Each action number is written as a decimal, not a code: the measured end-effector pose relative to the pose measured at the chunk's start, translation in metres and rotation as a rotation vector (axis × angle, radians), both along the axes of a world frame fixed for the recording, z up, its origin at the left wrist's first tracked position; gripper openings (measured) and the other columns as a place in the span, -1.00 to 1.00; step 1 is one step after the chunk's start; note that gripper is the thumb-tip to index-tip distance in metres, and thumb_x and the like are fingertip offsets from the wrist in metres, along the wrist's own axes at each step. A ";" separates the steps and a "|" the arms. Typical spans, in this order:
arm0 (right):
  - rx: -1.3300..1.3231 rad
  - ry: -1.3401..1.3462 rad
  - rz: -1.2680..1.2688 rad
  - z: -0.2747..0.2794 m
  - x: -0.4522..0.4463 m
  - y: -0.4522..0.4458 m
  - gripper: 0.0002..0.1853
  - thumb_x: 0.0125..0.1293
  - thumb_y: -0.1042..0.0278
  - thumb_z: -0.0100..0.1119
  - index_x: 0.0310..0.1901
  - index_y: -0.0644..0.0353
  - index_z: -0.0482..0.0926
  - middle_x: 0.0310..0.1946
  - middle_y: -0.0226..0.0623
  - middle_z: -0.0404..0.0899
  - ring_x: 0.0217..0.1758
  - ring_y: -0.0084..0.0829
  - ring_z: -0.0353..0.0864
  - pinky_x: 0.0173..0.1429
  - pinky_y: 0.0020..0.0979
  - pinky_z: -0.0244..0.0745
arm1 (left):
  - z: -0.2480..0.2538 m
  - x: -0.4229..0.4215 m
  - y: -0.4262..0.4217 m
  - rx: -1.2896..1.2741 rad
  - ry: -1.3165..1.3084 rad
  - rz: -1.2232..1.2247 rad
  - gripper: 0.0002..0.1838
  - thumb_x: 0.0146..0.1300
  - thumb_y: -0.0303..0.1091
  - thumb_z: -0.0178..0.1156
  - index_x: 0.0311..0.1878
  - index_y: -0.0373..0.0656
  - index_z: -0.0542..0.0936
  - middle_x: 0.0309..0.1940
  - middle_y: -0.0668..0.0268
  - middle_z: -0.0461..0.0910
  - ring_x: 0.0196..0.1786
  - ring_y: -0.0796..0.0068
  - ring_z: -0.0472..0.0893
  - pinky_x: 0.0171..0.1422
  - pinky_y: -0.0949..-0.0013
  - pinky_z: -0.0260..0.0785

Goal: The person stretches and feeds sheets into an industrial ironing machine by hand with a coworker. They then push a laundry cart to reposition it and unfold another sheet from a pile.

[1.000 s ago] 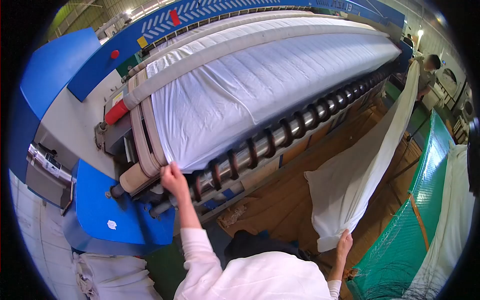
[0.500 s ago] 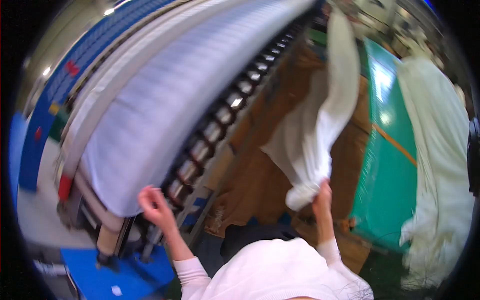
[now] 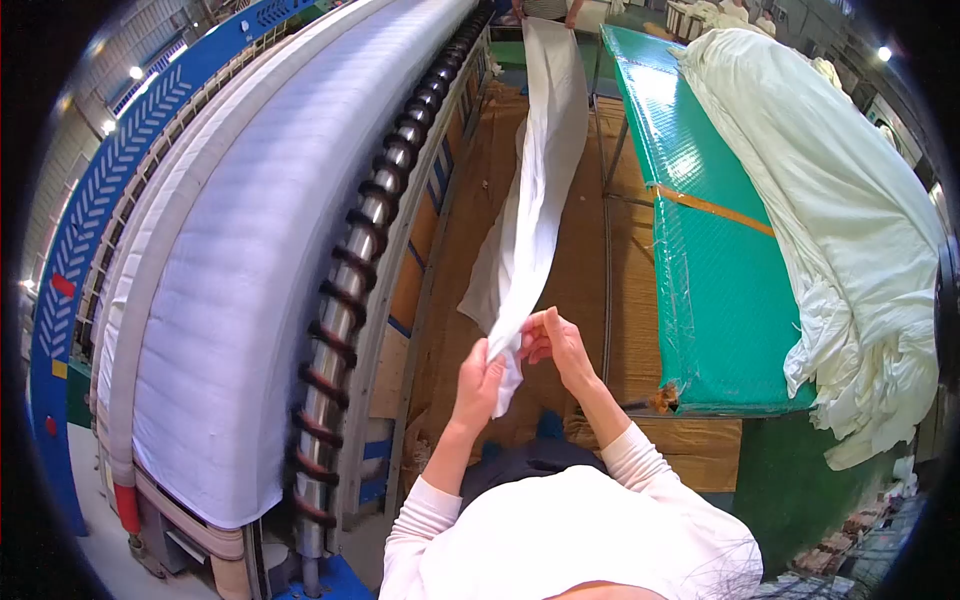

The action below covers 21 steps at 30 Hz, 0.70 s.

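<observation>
A long white sheet (image 3: 535, 240) stretches away from me, narrow and folded along its length, with a loose corner hanging at its left side. My left hand (image 3: 478, 385) is closed round its near end, and a short tail of cloth dangles below the fingers. At the sheet's right edge, my right hand (image 3: 556, 348) has curled fingers that appear to pinch the cloth; the fingertips are partly hidden. Another person's hands (image 3: 573, 17) hold the far end at the top of the view.
On my left runs a machine with a white cloth-covered bed (image 3: 235, 300) and a metal roller wrapped by a dark spiral (image 3: 350, 270). To my right stands a green plastic-covered table (image 3: 690, 260), with a heap of white cloth (image 3: 840, 220) on it. Brown sheeting (image 3: 460, 270) covers the floor.
My left hand has come away from the machine's side and taken hold of the sheet's end. The right hand has moved left and up along it. My view has turned right.
</observation>
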State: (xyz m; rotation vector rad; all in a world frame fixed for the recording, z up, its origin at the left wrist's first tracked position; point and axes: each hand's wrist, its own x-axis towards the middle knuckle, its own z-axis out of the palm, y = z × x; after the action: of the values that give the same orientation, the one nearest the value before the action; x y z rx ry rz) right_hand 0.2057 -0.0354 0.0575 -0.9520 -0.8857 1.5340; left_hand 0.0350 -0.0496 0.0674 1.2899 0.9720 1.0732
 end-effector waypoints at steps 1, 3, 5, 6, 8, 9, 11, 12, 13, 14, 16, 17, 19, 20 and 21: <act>0.052 -0.179 -0.045 -0.014 0.003 -0.002 -0.63 0.38 0.10 -0.02 -0.08 0.31 0.42 -0.33 -0.29 0.55 -0.31 -0.46 0.59 -0.26 -0.50 0.48 | 0.000 -0.001 0.002 -0.059 -0.213 0.024 -0.73 0.31 -0.40 0.02 0.01 -0.34 0.40 -0.19 0.23 0.55 -0.21 0.45 0.58 -0.15 0.47 0.38; 0.171 -0.543 -0.137 -0.066 0.006 -0.007 -0.58 0.31 0.19 0.09 0.05 0.34 0.35 -0.20 -0.22 0.54 -0.12 -0.33 0.59 -0.10 -0.41 0.50 | 0.018 0.003 0.005 -0.132 -0.384 0.029 -0.65 0.36 -0.27 0.04 0.07 -0.34 0.38 -0.14 0.32 0.54 -0.17 0.63 0.54 -0.11 0.52 0.40; 0.450 -1.064 -0.089 -0.111 0.004 -0.028 -0.21 0.03 0.21 0.31 0.26 0.30 0.15 0.17 -0.03 0.30 0.21 -0.19 0.36 0.14 -0.26 0.39 | 0.049 0.012 0.000 -0.210 -0.526 0.005 -0.57 0.35 -0.18 0.08 0.10 -0.34 0.37 -0.13 0.32 0.54 -0.15 0.62 0.54 -0.07 0.52 0.41; 0.538 -1.155 -0.056 -0.125 -0.003 -0.035 -0.23 0.04 0.20 0.30 0.25 0.30 0.17 0.15 -0.04 0.31 0.19 -0.21 0.37 0.14 -0.26 0.39 | 0.059 0.019 -0.003 -0.167 -0.526 -0.048 -0.45 0.28 -0.05 0.15 0.12 -0.33 0.36 -0.12 0.31 0.54 -0.13 0.62 0.55 -0.05 0.49 0.43; 0.550 -1.133 0.027 -0.139 -0.018 -0.043 -0.28 0.07 0.19 0.28 0.22 0.30 0.21 0.12 -0.08 0.34 0.16 -0.24 0.39 0.12 -0.27 0.40 | 0.085 0.035 -0.019 -0.182 -0.586 -0.143 -0.36 0.23 0.01 0.19 0.16 -0.35 0.33 -0.11 0.28 0.54 -0.11 0.58 0.55 -0.04 0.45 0.44; 0.492 -1.067 0.036 -0.142 -0.020 -0.045 -0.30 0.08 0.18 0.27 0.20 0.30 0.23 0.10 -0.09 0.35 0.15 -0.25 0.40 0.11 -0.28 0.40 | 0.092 0.040 -0.026 -0.175 -0.607 -0.180 -0.33 0.23 0.02 0.18 0.17 -0.36 0.32 -0.10 0.26 0.53 -0.10 0.56 0.55 -0.03 0.43 0.44; 0.361 -0.886 0.022 -0.132 -0.017 -0.040 -0.35 0.10 0.17 0.25 0.18 0.30 0.27 0.07 -0.13 0.38 0.11 -0.28 0.42 0.09 -0.29 0.41 | 0.115 0.044 -0.034 -0.190 -0.713 -0.246 -0.33 0.24 0.01 0.18 0.17 -0.39 0.31 -0.09 0.23 0.53 -0.09 0.54 0.55 -0.02 0.42 0.44; 0.291 -0.781 -0.011 -0.125 -0.011 -0.034 -0.37 0.11 0.16 0.24 0.16 0.30 0.29 0.06 -0.14 0.39 0.10 -0.29 0.43 0.09 -0.30 0.41 | 0.121 0.045 -0.037 -0.198 -0.764 -0.282 -0.33 0.24 0.00 0.17 0.17 -0.41 0.31 -0.08 0.22 0.53 -0.08 0.52 0.55 -0.01 0.41 0.44; 0.216 -0.666 -0.052 -0.116 -0.003 -0.026 -0.39 0.12 0.15 0.23 0.15 0.30 0.31 0.04 -0.16 0.40 0.08 -0.30 0.44 0.08 -0.31 0.42 | 0.120 0.044 -0.036 -0.229 -0.800 -0.308 -0.33 0.25 0.00 0.16 0.17 -0.42 0.31 -0.08 0.21 0.53 -0.08 0.51 0.55 -0.01 0.41 0.44; 0.138 -0.533 -0.102 -0.105 0.006 -0.017 -0.41 0.13 0.14 0.22 0.13 0.30 0.32 0.03 -0.18 0.42 0.06 -0.32 0.45 0.07 -0.31 0.42 | 0.117 0.041 -0.033 -0.259 -0.837 -0.333 -0.33 0.26 0.00 0.15 0.17 -0.43 0.30 -0.07 0.20 0.53 -0.08 0.50 0.56 0.00 0.41 0.43; 0.012 -0.255 -0.271 -0.092 0.025 -0.011 -0.45 0.15 0.13 0.19 0.10 0.30 0.36 0.00 -0.21 0.44 0.03 -0.34 0.47 0.05 -0.32 0.43 | 0.104 0.034 -0.027 -0.226 -0.851 -0.310 -0.47 0.29 -0.15 0.15 0.12 -0.42 0.36 -0.08 0.19 0.54 -0.08 0.48 0.56 0.01 0.40 0.44; -0.015 -0.138 -0.384 -0.093 0.037 -0.013 -0.46 0.16 0.12 0.18 0.09 0.30 0.38 -0.02 -0.23 0.46 0.02 -0.36 0.48 0.05 -0.33 0.43 | 0.091 0.027 -0.021 -0.190 -0.795 -0.201 -0.53 0.27 -0.22 0.14 0.10 -0.40 0.38 -0.09 0.19 0.54 -0.07 0.47 0.57 0.01 0.39 0.44; 0.124 0.095 -0.677 -0.108 0.054 -0.032 -0.66 0.29 0.17 0.03 -0.04 0.25 0.47 -0.10 -0.32 0.48 -0.07 -0.45 0.50 0.00 -0.39 0.45 | 0.059 0.008 -0.011 -0.123 -0.688 0.013 -0.63 0.23 -0.36 0.13 0.05 -0.38 0.43 -0.10 0.18 0.55 -0.07 0.45 0.57 0.02 0.38 0.45; 0.115 0.096 -0.807 -0.076 0.059 -0.042 -0.70 0.31 0.21 0.00 -0.06 0.23 0.47 -0.10 -0.32 0.48 -0.07 -0.45 0.49 0.00 -0.40 0.45 | 0.046 -0.003 -0.007 -0.169 -0.675 0.109 -0.66 0.17 -0.44 0.11 0.01 -0.35 0.45 -0.12 0.19 0.56 -0.08 0.43 0.58 0.02 0.37 0.45; 0.107 0.097 -0.933 -0.025 0.063 -0.054 -0.75 0.32 0.25 -0.03 -0.07 0.21 0.47 -0.11 -0.32 0.47 -0.07 -0.46 0.49 0.00 -0.41 0.45 | 0.034 -0.015 -0.003 -0.213 -0.661 0.207 -0.68 0.11 -0.51 0.08 -0.03 -0.33 0.48 -0.14 0.20 0.57 -0.09 0.41 0.58 0.03 0.35 0.45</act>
State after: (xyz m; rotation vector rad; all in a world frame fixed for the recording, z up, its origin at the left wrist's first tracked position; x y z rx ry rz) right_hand 0.2688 -0.0894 0.0322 -0.9968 -0.3417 0.7120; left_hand 0.0199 -0.0525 0.1010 0.5952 0.6901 1.3914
